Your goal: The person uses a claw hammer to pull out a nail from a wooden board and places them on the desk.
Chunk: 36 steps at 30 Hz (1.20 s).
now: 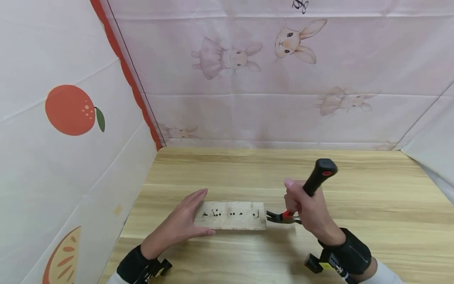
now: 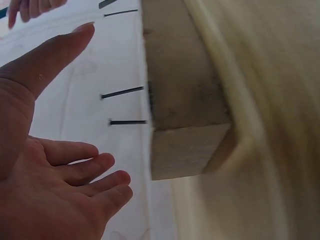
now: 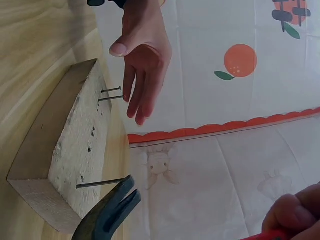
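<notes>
A thick wooden block lies on the table, with several nails standing out of its top among small dark holes. My left hand hovers at the block's left end, thumb and fingers spread. In the left wrist view a gap shows between its fingers and the block, near two nails. My right hand grips a claw hammer by its black handle, which tilts upward. The split claw is by the nail at the block's right end; whether they touch I cannot tell.
The light wood-grain table spreads around the block. A white cloth with fruit prints hangs at the left, and a pale pink rabbit-print cloth stands along the back edge. Both wrists wear black straps with small cameras.
</notes>
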### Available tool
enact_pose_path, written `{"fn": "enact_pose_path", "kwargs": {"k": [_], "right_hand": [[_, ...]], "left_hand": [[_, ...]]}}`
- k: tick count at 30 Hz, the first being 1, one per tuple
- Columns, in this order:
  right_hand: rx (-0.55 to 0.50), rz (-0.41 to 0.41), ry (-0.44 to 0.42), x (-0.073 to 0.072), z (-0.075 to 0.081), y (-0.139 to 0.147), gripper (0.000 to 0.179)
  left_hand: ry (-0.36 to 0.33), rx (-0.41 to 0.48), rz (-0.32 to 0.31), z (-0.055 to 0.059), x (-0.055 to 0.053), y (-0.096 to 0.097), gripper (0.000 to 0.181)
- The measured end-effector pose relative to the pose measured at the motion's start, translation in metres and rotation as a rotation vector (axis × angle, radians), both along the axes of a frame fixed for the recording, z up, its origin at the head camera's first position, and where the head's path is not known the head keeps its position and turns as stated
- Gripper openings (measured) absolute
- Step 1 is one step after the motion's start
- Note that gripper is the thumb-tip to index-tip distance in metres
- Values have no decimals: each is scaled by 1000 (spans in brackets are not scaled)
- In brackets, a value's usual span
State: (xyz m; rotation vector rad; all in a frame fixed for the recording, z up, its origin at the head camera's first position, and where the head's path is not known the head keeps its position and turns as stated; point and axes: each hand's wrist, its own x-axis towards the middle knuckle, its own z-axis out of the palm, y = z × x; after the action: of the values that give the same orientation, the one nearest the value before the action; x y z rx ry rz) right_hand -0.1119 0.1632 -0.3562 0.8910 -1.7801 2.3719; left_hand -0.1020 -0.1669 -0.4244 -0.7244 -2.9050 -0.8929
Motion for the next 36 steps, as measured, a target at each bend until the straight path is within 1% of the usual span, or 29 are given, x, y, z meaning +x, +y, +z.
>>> {"fn": "enact_pose_path", "kwargs": {"k": [4,7,10,14,20,27,30,36], "right_hand": [[130,-71,-47,-3,1,-8,46],[210,-110,-80,-6,1,-12,48],[258,-137,-113,-10,-1,-15,50],[282,-144,-147,-14,-4,-19,50],[270,-129,-151,-15,-6,-25,50],[224,-121,-127,-14,-8,-29,50],[196,-111,-130,-14,-10,-30,50],[107,-91,-133,-14,-13,-29,48]], "left_hand": [[-34,16,-10,-9,-5,-1,110],[-42,11,-20,-14,-8,-1,109],[-38,10,-27,-17,-11,0,108],[-44,18,-34,-20,-13,0,104],[-89,36,-42,-26,-16,0,94],[-103,31,-55,-26,-16,0,93],[-115,27,-50,-25,-16,1,92],[-138,23,-38,-26,-16,1,92]]}}
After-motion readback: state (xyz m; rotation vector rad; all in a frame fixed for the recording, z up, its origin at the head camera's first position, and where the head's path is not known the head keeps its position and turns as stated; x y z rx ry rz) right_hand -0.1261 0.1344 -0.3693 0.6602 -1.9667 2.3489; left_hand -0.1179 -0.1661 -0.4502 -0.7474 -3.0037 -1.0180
